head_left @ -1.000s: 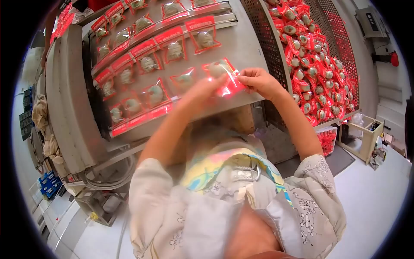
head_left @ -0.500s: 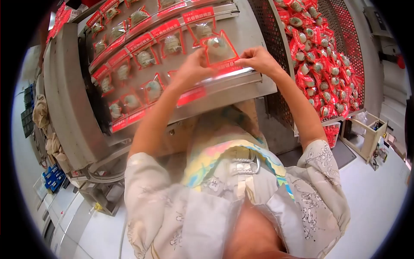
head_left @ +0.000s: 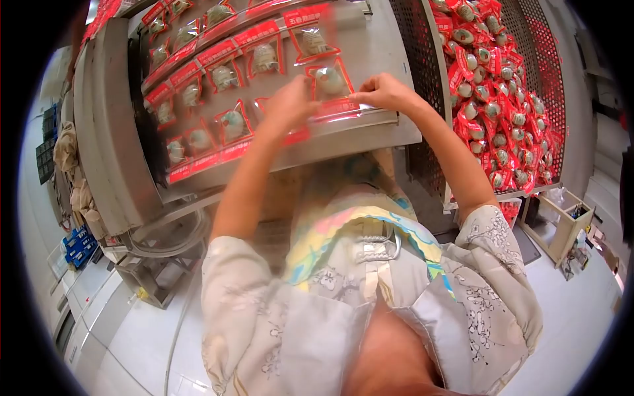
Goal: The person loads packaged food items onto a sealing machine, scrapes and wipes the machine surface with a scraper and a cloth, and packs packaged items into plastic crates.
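Observation:
A clear packet with a red edge and a pale egg-like item (head_left: 330,80) lies near the right end of the front row on the metal machine bed (head_left: 370,135). At its lower right corner my right hand (head_left: 386,92) pinches the red edge, thumb and forefinger together. My left hand (head_left: 290,104) is at the packet's left side, fingers bent and slightly blurred; what they hold is unclear. Beneath my left wrist, another packet is partly hidden. Further left in the same row sits a packet (head_left: 233,124), and a second row of similar packets (head_left: 264,58) lies behind.
To the right, a perforated metal bin (head_left: 432,99) holds a heap of red packets (head_left: 495,109). A metal bar (head_left: 330,13) crosses the bed behind the second row. A small wooden-coloured stand (head_left: 561,228) is on the floor at the right.
The packet between my hands has moved from above the front edge up and back, and now lies flat in the row. Both hands shifted back with it; the view has moved slightly.

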`<state>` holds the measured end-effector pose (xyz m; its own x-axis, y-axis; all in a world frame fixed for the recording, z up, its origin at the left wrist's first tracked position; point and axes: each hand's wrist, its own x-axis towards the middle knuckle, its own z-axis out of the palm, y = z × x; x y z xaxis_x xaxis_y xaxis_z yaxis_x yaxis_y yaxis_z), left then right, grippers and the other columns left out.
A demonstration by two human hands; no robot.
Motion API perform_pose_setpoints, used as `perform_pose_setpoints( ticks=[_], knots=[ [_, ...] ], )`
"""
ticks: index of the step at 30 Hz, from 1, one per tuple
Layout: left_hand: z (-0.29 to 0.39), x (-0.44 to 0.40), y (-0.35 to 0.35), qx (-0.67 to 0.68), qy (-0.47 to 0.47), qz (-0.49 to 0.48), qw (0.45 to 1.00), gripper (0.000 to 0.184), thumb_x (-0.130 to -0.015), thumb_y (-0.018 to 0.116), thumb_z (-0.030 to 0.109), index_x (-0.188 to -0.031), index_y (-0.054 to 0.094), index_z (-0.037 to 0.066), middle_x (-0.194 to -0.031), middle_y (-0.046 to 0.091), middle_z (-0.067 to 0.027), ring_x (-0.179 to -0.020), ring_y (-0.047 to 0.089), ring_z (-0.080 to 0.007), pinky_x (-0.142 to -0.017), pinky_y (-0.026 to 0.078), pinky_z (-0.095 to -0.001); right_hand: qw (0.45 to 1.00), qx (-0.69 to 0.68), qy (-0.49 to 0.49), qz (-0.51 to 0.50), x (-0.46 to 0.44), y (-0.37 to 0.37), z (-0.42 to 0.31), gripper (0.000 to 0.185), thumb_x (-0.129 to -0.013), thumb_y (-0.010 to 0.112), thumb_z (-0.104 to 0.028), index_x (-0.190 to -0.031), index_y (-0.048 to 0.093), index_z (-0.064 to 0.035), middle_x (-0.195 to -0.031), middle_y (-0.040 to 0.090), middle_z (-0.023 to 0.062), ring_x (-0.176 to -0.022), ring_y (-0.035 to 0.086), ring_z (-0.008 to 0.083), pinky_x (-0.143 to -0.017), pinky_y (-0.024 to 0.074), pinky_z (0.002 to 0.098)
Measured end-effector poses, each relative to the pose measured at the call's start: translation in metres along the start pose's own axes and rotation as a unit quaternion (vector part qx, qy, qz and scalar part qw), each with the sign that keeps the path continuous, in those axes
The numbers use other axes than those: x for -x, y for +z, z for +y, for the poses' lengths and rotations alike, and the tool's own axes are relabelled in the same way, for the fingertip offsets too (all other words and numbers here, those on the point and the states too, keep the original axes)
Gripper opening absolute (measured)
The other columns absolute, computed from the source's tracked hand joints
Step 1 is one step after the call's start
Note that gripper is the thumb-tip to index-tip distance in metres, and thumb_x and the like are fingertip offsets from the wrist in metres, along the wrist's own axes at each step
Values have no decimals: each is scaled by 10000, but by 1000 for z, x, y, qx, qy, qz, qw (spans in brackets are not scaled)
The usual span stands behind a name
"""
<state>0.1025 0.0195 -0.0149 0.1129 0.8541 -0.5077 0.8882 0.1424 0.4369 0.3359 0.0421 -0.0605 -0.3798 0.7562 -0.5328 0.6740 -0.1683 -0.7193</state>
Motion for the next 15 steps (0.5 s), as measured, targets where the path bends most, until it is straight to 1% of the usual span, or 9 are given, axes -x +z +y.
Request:
perform_pose_setpoints(
  ticks=[2, 3, 4, 5, 7, 10, 13, 14, 15],
  knots=[
    [-3, 1, 8, 1, -15, 50, 999, 619, -706, 719, 236, -1242, 479, 40, -890, 682, -95, -885, 641, -285, -757, 480, -409, 998, -61, 4, 5, -15, 6, 15, 328, -718, 740, -364, -795, 682, -51, -708, 647, 113, -687, 619, 231, -646, 474, 352],
    [-2, 1, 9, 1, -22, 76, 997, 593, -709, 708, 226, -1225, 488, 34, -883, 683, -99, -882, 642, -288, -753, 482, -408, 1000, -24, 1, 8, -12, 7, 8, 312, -725, 732, -346, -802, 680, -48, -713, 648, 119, -690, 619, 238, -649, 475, 354],
    [4, 2, 9, -50, -39, 85, 994, 491, -712, 676, 186, -1150, 514, 35, -855, 679, -114, -873, 639, -311, -745, 486, -425, 1000, 14, -3, 11, -6, 7, -3, 296, -732, 725, -327, -808, 678, -45, -718, 649, 125, -692, 619, 245, -651, 476, 356],
    [5, 3, 11, -78, -35, 96, 992, 470, -711, 677, 186, -1126, 517, 37, -854, 678, -118, -870, 638, -318, -740, 487, -431, 999, 52, -7, 14, 0, 6, -12, 280, -738, 718, -308, -814, 677, -42, -722, 650, 131, -695, 619, 252, -654, 477, 358],
    [6, 6, 16, -136, -24, 116, 984, 428, -708, 679, 185, -1079, 522, 41, -850, 676, -127, -862, 636, -332, -731, 489, -442, 998, 66, -20, -5, 4, 1, -19, 264, -737, 710, -286, -804, 674, -33, -728, 650, 144, -695, 615, 266, -653, 477, 356],
    [11, 17, 9, -123, -31, 98, 987, 422, -702, 706, 186, -1055, 519, 51, -905, 657, -130, -893, 617, -331, -747, 485, -444, 997, 64, -27, -37, 6, -5, -21, 302, -725, 722, -302, -806, 676, -14, -724, 652, 144, -698, 622, 246, -654, 480, 347],
    [18, 45, 18, -58, 117, 241, 962, 426, -688, 733, 160, -1043, 522, 54, -957, 614, -133, -942, 583, -328, -768, 475, -443, 999, -8, -20, -46, -4, -2, -9, 386, -712, 735, -334, -828, 672, 28, -730, 655, 150, -708, 630, 218, -661, 485, 337],
    [27, 56, 16, -42, 160, 247, 955, 418, -671, 744, 122, -1029, 536, 65, -976, 573, -120, -973, 551, -319, -784, 470, -427, 999, -19, -20, -37, -8, 2, -2, 372, -724, 726, -332, -835, 673, 19, -730, 654, 146, -705, 627, 224, -662, 484, 337],
    [29, 65, 19, -34, 189, 228, 955, 413, -664, 743, 114, -1023, 544, 70, -970, 572, -116, -972, 551, -315, -780, 472, -422, 999, -29, -20, -27, -9, 4, -4, 358, -735, 718, -329, -842, 674, 10, -730, 653, 143, -702, 625, 229, -663, 483, 338]
  ],
)
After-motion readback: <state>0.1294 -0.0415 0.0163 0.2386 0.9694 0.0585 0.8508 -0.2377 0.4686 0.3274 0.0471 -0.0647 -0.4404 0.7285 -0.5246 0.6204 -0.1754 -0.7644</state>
